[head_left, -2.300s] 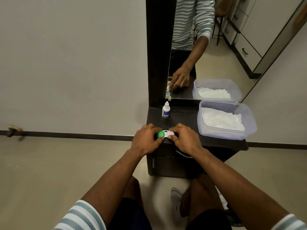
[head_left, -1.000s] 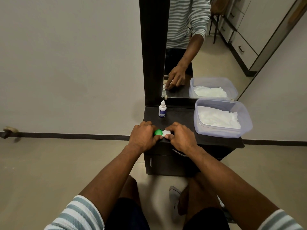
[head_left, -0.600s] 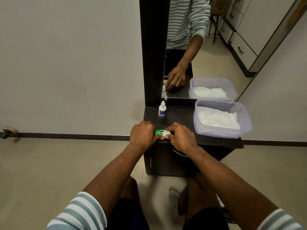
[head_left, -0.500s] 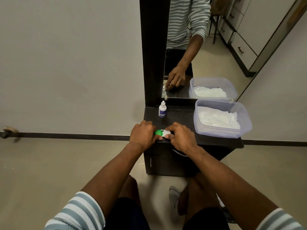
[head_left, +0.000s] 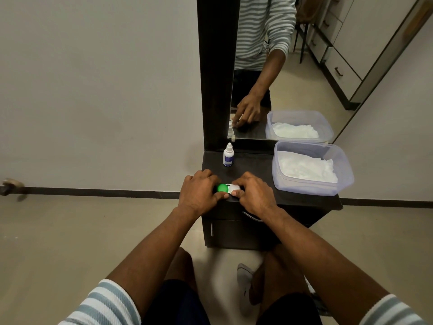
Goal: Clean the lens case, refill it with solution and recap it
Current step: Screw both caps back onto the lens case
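A small lens case (head_left: 227, 188) with a green cap on the left and a white cap on the right lies near the front edge of a dark cabinet top (head_left: 253, 167). My left hand (head_left: 199, 192) grips the green-capped end, fingers curled around it. My right hand (head_left: 254, 192) grips the white-capped end, its fingertips hiding part of the cap. Both caps sit on the case. A small white solution bottle (head_left: 228, 156) with a blue label stands upright behind the case, apart from both hands.
A clear plastic tub (head_left: 311, 184) holding white tissue sits on the right of the cabinet top. A dark-framed mirror (head_left: 281, 66) rises at the back. The cabinet has a drawer handle (head_left: 251, 216) below my right wrist. Tiled floor lies all around.
Both hands have stayed on the lens case at the same spot. The view shifted slightly; the grip shows only small finger movement around the caps.
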